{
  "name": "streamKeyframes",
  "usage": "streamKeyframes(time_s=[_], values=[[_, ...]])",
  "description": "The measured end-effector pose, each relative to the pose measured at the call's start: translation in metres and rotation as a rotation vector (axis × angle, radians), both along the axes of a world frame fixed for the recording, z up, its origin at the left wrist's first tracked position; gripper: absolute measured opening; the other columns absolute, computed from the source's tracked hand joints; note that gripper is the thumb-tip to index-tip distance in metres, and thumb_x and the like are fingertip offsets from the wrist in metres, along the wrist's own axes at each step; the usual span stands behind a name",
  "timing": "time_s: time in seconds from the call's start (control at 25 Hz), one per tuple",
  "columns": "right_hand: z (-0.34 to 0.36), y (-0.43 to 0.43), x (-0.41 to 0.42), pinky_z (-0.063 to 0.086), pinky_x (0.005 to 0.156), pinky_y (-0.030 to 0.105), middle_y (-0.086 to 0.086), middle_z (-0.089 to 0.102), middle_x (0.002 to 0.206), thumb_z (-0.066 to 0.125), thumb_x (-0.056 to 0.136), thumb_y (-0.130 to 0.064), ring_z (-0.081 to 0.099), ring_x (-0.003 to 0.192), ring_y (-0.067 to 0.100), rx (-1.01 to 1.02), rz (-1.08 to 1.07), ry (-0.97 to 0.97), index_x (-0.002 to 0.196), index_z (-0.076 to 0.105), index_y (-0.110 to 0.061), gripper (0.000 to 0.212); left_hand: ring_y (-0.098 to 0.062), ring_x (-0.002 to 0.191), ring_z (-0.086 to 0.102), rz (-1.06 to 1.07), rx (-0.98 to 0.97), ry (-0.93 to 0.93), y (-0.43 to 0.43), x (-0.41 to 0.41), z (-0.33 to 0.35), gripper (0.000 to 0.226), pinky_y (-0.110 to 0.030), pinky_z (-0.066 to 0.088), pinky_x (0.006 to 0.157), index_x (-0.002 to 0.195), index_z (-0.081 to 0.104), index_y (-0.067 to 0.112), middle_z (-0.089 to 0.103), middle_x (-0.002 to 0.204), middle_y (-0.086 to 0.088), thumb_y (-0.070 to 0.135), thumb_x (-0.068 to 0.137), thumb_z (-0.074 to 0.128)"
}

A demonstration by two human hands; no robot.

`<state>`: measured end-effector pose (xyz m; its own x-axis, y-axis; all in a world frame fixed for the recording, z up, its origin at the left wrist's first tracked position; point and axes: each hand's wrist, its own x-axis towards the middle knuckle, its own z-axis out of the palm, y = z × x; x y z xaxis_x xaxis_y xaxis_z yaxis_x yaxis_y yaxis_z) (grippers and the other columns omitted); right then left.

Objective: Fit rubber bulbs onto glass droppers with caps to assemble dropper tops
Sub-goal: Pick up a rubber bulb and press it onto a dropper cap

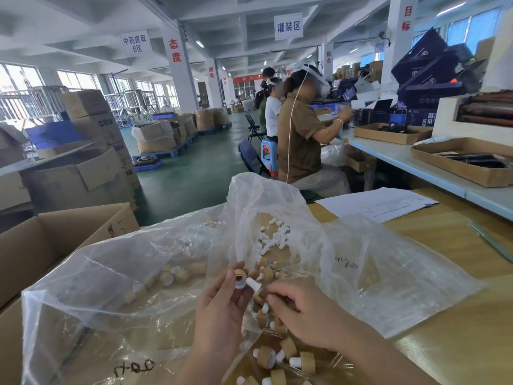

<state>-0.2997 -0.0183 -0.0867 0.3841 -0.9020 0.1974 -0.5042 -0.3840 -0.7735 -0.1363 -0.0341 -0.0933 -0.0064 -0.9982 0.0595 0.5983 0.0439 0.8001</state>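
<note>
My left hand pinches a tan wood-look cap with its white-lined opening turned to the right. My right hand grips a white rubber bulb, whose rounded tip points into the cap's opening. Both hands hover over a clear plastic bag. Several loose white bulbs lie further back in the bag. Assembled tops with tan caps and white bulbs are piled under my right wrist. More empty caps sit inside the bag at the left. No glass dropper is clearly visible.
The clear plastic bags spread over an open cardboard box and the wooden table. Paper sheets lie at the back right. Other seated workers sit at a long bench ahead.
</note>
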Motion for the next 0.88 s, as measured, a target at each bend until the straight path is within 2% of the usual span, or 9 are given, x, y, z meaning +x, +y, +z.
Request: streamKeyframes(time_s=[0.2, 0.28, 0.36, 0.48, 0.56, 0.68, 0.76, 0.88], values=[[0.001, -0.001, -0.004, 0.039, 0.056, 0.040, 0.008, 0.058, 0.068, 0.045, 0.099, -0.030, 0.047, 0.057, 0.025, -0.026, -0.029, 0.000, 0.083, 0.060, -0.034, 0.023, -0.028, 0.090, 0.071, 0.037, -0.047, -0.044, 0.000, -0.002, -0.002, 0.022, -0.027, 0.057, 0.069, 0.086, 0.076, 0.006, 0.073, 0.089, -0.013, 0.019, 0.080, 0.059], [-0.001, -0.001, -0.002, 0.037, 0.053, 0.034, 0.007, 0.058, 0.069, 0.046, 0.098, -0.031, 0.045, 0.053, 0.017, -0.039, -0.014, 0.026, 0.089, 0.063, -0.028, 0.019, -0.027, 0.090, 0.071, 0.095, -0.061, -0.124, -0.001, -0.002, -0.005, 0.024, -0.025, 0.057, 0.069, 0.087, 0.076, 0.008, 0.072, 0.090, -0.014, 0.024, 0.077, 0.062], [-0.004, -0.002, 0.000, 0.035, 0.053, 0.027, 0.002, 0.055, 0.065, 0.045, 0.097, -0.031, 0.042, 0.051, 0.009, -0.051, -0.021, 0.048, 0.087, 0.062, -0.030, 0.019, -0.026, 0.090, 0.071, 0.144, -0.087, -0.248, -0.001, -0.005, -0.009, 0.026, -0.024, 0.056, 0.069, 0.089, 0.076, 0.013, 0.073, 0.090, -0.016, 0.030, 0.073, 0.063], [-0.007, -0.004, 0.001, 0.036, 0.051, 0.025, 0.001, 0.057, 0.065, 0.044, 0.099, -0.032, 0.043, 0.049, 0.007, -0.035, -0.079, 0.042, 0.092, 0.064, -0.032, 0.021, -0.021, 0.088, 0.071, 0.170, -0.134, -0.419, 0.002, -0.008, -0.013, 0.025, -0.022, 0.056, 0.071, 0.091, 0.076, 0.024, 0.074, 0.090, -0.007, 0.035, 0.074, 0.062], [-0.007, -0.005, 0.000, 0.037, 0.050, 0.022, -0.002, 0.061, 0.069, 0.044, 0.099, -0.034, 0.045, 0.049, 0.006, -0.033, -0.105, 0.040, 0.097, 0.064, -0.036, 0.020, -0.019, 0.087, 0.071, 0.174, -0.157, -0.483, 0.003, -0.009, -0.014, 0.021, -0.021, 0.056, 0.071, 0.095, 0.075, 0.026, 0.074, 0.093, -0.001, 0.030, 0.082, 0.059], [-0.006, -0.004, 0.001, 0.037, 0.050, 0.023, -0.008, 0.057, 0.064, 0.044, 0.098, -0.033, 0.045, 0.050, 0.007, -0.073, -0.087, 0.074, 0.090, 0.060, -0.042, 0.021, -0.016, 0.089, 0.071, 0.180, -0.202, -0.598, 0.002, -0.006, -0.013, 0.024, -0.026, 0.057, 0.076, 0.098, 0.073, 0.027, 0.074, 0.096, 0.001, 0.011, 0.090, 0.056], [-0.007, -0.004, 0.001, 0.038, 0.050, 0.022, -0.008, 0.058, 0.064, 0.045, 0.098, -0.034, 0.048, 0.051, 0.008, -0.099, -0.100, 0.106, 0.104, 0.059, -0.041, 0.017, -0.015, 0.085, 0.071, 0.186, -0.211, -0.643, 0.003, -0.004, -0.010, 0.023, -0.022, 0.056, 0.073, 0.095, 0.073, 0.028, 0.075, 0.092, 0.003, 0.011, 0.087, 0.061], [-0.008, -0.004, 0.002, 0.044, 0.052, 0.024, -0.005, 0.065, 0.071, 0.045, 0.098, -0.035, 0.054, 0.055, 0.008, -0.107, -0.127, 0.136, 0.128, 0.039, -0.045, 0.032, -0.019, 0.077, 0.072, 0.170, -0.189, -0.633, 0.006, -0.004, -0.007, 0.017, -0.017, 0.054, 0.065, 0.091, 0.074, 0.022, 0.075, 0.084, -0.001, 0.009, 0.083, 0.067]])
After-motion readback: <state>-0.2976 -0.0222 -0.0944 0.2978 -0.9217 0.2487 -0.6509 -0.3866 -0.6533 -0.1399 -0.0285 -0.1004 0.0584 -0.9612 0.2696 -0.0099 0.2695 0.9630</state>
